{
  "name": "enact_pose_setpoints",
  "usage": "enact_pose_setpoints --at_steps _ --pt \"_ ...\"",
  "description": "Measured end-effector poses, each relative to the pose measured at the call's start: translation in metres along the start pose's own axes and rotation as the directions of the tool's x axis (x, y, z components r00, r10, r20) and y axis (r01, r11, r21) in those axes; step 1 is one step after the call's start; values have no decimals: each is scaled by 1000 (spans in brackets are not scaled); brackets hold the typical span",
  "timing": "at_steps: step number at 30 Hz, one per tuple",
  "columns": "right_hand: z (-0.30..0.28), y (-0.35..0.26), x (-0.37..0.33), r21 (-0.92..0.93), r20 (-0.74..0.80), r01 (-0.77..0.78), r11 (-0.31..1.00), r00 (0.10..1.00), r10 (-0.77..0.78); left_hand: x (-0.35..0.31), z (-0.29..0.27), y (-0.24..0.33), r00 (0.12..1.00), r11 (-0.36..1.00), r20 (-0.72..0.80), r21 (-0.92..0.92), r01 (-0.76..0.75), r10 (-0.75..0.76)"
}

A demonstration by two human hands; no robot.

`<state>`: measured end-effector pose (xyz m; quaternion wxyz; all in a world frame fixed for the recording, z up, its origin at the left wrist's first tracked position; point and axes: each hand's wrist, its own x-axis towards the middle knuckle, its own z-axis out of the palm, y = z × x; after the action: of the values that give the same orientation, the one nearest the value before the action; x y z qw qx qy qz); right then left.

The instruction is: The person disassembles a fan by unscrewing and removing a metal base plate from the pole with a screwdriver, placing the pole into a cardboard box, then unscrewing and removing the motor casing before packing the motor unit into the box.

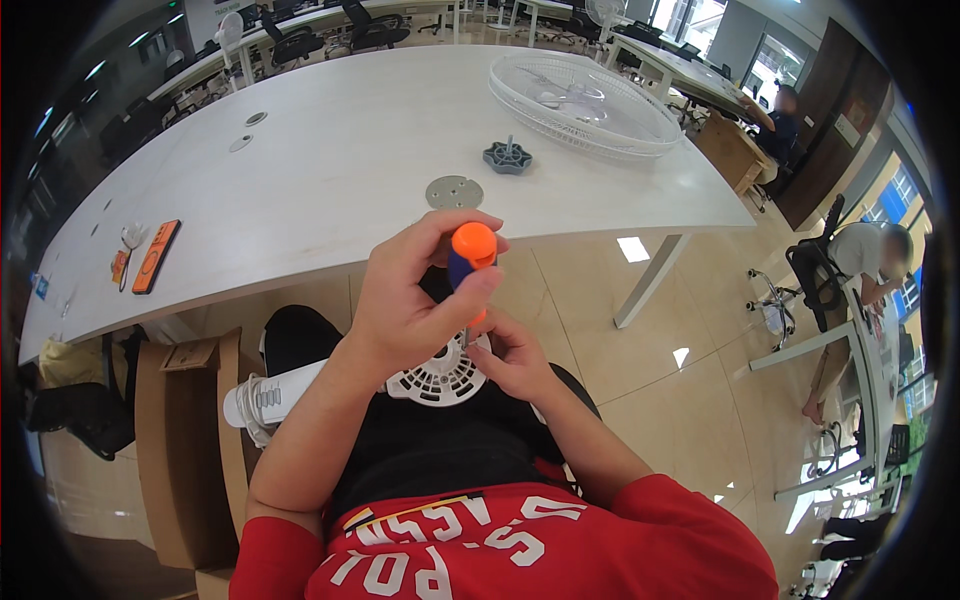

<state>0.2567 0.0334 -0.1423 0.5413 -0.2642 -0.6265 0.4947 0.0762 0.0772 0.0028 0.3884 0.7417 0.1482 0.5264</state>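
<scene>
My left hand (400,300) is wrapped around the orange and dark blue handle of a screwdriver (474,241), which points down over my lap. Below it, a white round slotted fan motor cover (437,386) rests at my thighs. The fingers of my right hand (513,358) are pinched together beside the screwdriver's shaft, at the cover's right edge. What they hold, if anything, is too small to tell. To the left, partly behind my left forearm, lies a white fan column (292,392) with a white cord (262,408) bunched around it.
On the white table (330,150) ahead are a grey star-shaped knob (507,157), a clear and white fan grille (590,105) and an orange phone (157,257). An open cardboard box (185,450) stands at my left. Two people sit at desks on the right.
</scene>
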Motion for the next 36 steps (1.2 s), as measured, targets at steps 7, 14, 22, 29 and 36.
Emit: enact_pose_setpoints --at_steps 7,14,22,29,36 --pt "-5 11 -6 -48 -36 -148 988 989 147 -1 1 4 999 998 -11 -25 53 -53" --pt "-3 8 1 -76 -8 38 996 999 -39 3 -6 -10 999 999 43 -42 -5 7" --pt "0 2 1 28 6 70 997 997 -71 5 -2 9 999 1000 36 12 3 -3" --pt "-3 17 -5 -17 -39 -35 999 999 34 3 10 9 999 998 -12 -45 -32 32" --pt "-2 6 0 -44 -11 30 999 999 -31 0 -5 6 998 977 63 -212 -14 28"
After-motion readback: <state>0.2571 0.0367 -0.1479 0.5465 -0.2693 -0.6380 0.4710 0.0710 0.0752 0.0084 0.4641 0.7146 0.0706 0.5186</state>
